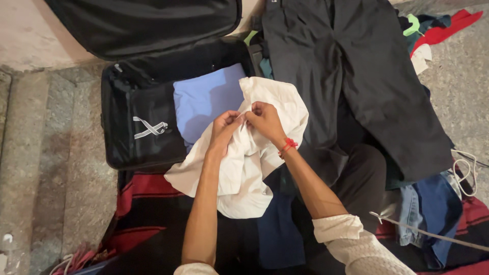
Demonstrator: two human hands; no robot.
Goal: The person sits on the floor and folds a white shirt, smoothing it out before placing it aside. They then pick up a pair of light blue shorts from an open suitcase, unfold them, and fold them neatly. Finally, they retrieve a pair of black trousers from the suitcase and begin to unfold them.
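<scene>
You hold a crumpled white cotton garment (244, 168) in front of you, bunched over your lap and spilling onto the near right edge of the open black fabric suitcase (137, 127). Your left hand (224, 130) and right hand (265, 119) meet at the top of the bunch, touching each other, and the fingers (253, 109) of both are closed, pinching a small fold of the white cloth between them. A red thread band (288, 146) circles your right wrist.

The garment's upper lobe lies over a folded pale blue cloth (206, 99) packed in the suitcase, hiding that cloth's right edge. To the left in the case sits a black inner panel with crossed white straps (149, 127). The suitcase lid (142, 25) stands open behind, leaning against the pale wall.

Just right of your hands, dark grey trousers (356, 86) lie flat, their legs running toward you; their left edge lies just beside the white garment. Farther right, blue denim (433, 209), a white cord (463, 175) and red and green clothing (438, 28) crowd the floor. Under your arms is a red and black striped blanket (147, 203). The only open room is the grey stone floor (51, 163) to the left of the suitcase.
</scene>
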